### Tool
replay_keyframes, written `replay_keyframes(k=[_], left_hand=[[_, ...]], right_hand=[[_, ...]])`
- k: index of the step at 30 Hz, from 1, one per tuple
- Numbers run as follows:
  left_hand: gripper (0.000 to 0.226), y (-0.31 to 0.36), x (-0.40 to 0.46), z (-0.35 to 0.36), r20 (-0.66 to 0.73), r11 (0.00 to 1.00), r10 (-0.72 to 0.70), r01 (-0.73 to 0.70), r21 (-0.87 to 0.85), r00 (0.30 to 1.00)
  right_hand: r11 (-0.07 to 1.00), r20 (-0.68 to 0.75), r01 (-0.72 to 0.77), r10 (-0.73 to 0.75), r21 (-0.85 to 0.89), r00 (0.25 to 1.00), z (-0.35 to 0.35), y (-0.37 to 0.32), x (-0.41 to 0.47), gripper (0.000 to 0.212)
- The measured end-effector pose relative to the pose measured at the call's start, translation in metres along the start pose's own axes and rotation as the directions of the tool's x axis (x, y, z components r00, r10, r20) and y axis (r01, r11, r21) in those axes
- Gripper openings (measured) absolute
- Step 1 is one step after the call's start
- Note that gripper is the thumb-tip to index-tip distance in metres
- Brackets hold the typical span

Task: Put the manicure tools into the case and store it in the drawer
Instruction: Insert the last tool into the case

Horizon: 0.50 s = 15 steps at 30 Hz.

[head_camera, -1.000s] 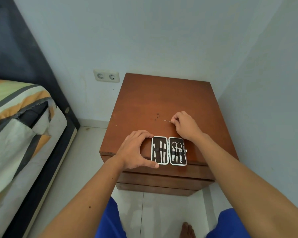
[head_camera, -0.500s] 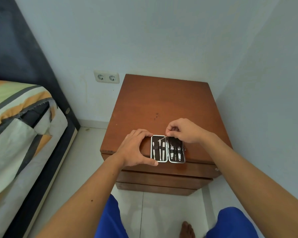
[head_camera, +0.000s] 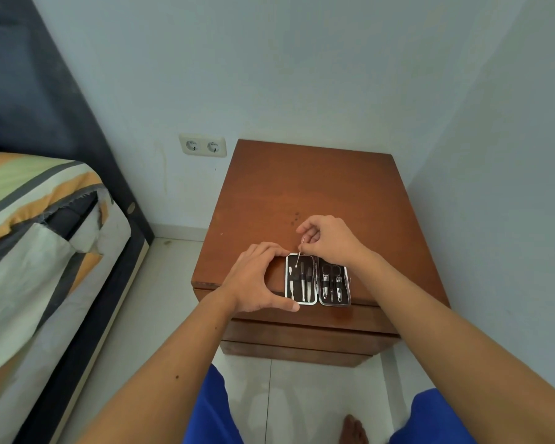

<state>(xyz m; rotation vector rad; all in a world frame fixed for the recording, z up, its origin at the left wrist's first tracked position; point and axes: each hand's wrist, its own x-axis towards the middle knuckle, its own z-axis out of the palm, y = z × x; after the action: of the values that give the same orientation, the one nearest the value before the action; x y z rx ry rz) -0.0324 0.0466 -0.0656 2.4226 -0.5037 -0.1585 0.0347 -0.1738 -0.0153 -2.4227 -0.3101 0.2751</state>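
A small manicure case (head_camera: 317, 280) lies spread flat near the front edge of the brown nightstand (head_camera: 308, 193), with several metal tools strapped in both halves. My left hand (head_camera: 257, 277) holds the case's left edge between curved fingers and thumb. My right hand (head_camera: 329, 240) hovers over the top of the case and pinches a thin metal tool (head_camera: 298, 258), whose tip points down into the left half. The nightstand's drawer fronts (head_camera: 302, 334) below the top are closed.
A bed with a striped cover (head_camera: 36, 238) and dark frame stands at the left. A double wall socket (head_camera: 202, 145) sits left of the nightstand. A wall runs close on the right. My blue shorts and a bare foot (head_camera: 353, 429) show over the white tile floor.
My right hand picked the thin tool up from the nightstand top and carried it back over the case, tip now lowered into the left half. My left hand stayed on the case.
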Motion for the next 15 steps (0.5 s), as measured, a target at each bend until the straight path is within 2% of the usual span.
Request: replay_keyframes(k=[7,15], left_hand=[[0.111,-0.001,0.0,0.001,-0.008,1.0,0.001,-0.001,0.004,1.0],[0.111,0.0,-0.001,0.001,-0.011,1.0,0.001,-0.001,-0.005,1.0]], right_hand=[[0.957,-0.12,-0.109,0.145,0.268,0.982,0.018,0.003,-0.007,0.028],[0.952,-0.17,-0.09,0.144,0.291,0.975,0.027,0.004,-0.016,0.025]])
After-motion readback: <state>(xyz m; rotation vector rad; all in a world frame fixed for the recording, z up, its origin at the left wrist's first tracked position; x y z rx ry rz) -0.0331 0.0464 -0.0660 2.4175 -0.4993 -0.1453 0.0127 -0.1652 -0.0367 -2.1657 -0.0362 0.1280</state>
